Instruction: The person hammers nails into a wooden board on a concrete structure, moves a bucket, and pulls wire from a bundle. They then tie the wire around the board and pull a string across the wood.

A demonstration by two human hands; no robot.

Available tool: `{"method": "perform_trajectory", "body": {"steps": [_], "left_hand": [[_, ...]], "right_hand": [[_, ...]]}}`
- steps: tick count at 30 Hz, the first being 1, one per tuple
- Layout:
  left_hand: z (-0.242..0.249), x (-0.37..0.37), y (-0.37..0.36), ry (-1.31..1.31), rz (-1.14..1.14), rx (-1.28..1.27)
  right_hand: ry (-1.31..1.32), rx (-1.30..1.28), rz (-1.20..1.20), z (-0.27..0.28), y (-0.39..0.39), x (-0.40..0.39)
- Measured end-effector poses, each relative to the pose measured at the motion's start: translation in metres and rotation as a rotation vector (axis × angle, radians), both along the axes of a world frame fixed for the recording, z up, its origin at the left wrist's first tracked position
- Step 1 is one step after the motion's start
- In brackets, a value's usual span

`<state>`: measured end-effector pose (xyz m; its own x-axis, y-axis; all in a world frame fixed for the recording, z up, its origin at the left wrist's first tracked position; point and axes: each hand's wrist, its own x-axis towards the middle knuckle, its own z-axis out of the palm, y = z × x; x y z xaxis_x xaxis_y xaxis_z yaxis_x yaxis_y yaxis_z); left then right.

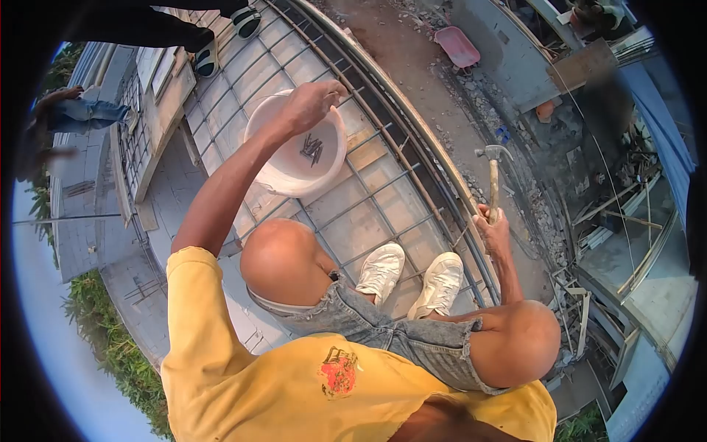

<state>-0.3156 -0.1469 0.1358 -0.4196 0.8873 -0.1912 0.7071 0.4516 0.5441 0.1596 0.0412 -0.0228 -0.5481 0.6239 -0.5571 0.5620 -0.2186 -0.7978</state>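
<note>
My left hand (313,104) is over the far right rim of a white bucket (271,174), its fingers curled together; whatever they hold, if anything, is too small to make out. Several dark metal pieces (311,149) lie at the bottom of the bucket, which stands on a grid of rebar (372,193). On the right, my right hand (493,227) is closed round the wooden handle of a hammer (494,173), its metal head pointing up and away from me, beyond the curved edge.
Another person's legs (140,28) are at the top left, and a second person (85,110) is farther left. A curved board edge (412,99) borders the rebar. Below it lie rubble and a pink wheelbarrow (457,47). My white shoes (381,271) rest among the bars.
</note>
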Motion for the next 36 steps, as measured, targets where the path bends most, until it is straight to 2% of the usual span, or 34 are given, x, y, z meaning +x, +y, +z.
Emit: {"method": "perform_trajectory", "body": {"steps": [1,4,7,8,11,13,15,18,21,24,26,27,28,31,34,36], "left_hand": [[0.000,-0.006,-0.017,-0.042,0.178,0.011],[-0.017,0.002,-0.029,-0.074,0.488,0.180],[-0.016,0.019,-0.022,-0.112,0.717,0.739],[-0.009,0.022,-0.026,-0.157,0.768,0.802],[-0.036,-0.001,-0.069,-0.334,0.767,0.373],[-0.055,-0.013,-0.099,-0.275,0.623,-0.027],[-0.094,-0.032,-0.130,0.019,0.440,-0.178],[-0.119,-0.032,-0.130,0.005,0.413,-0.388],[-0.144,-0.025,-0.116,-0.158,0.396,-0.692],[-0.186,-0.030,-0.133,0.005,0.331,-0.607],[-0.215,-0.036,-0.148,0.104,0.471,-0.418],[-0.216,-0.036,-0.151,0.143,0.545,-0.329],[-0.217,-0.041,-0.154,0.118,0.498,-0.368],[-0.186,-0.029,-0.143,-0.041,0.593,-0.335],[-0.198,-0.034,-0.148,-0.062,0.584,-0.342],[-0.185,-0.031,-0.147,-0.068,0.577,-0.362]], "right_hand": [[0.027,0.006,-0.022,-0.001,0.000,-0.001],[0.008,0.008,-0.090,-0.002,0.007,0.005],[-0.047,0.053,-0.117,-0.002,0.010,0.032],[-0.064,0.071,-0.122,-0.001,0.012,0.041],[-0.043,0.100,-0.222,-0.009,0.015,0.057],[-0.048,0.073,-0.319,-0.011,0.012,0.069],[-0.006,0.014,-0.444,-0.008,0.008,0.078],[0.004,-0.022,-0.581,0.003,0.001,0.095],[-0.018,-0.066,-0.633,0.012,-0.017,0.130],[-0.053,-0.123,-0.709,0.007,-0.045,0.180],[-0.135,-0.171,-0.765,-0.009,-0.064,0.220],[-0.183,-0.209,-0.798,-0.013,-0.073,0.236],[-0.226,-0.228,-0.832,-0.015,-0.084,0.256],[-0.271,-0.262,-0.917,0.001,-0.103,0.275],[-0.284,-0.232,-0.988,0.014,-0.114,0.301],[-0.283,-0.208,-1.010,0.023,-0.118,0.310]]}}
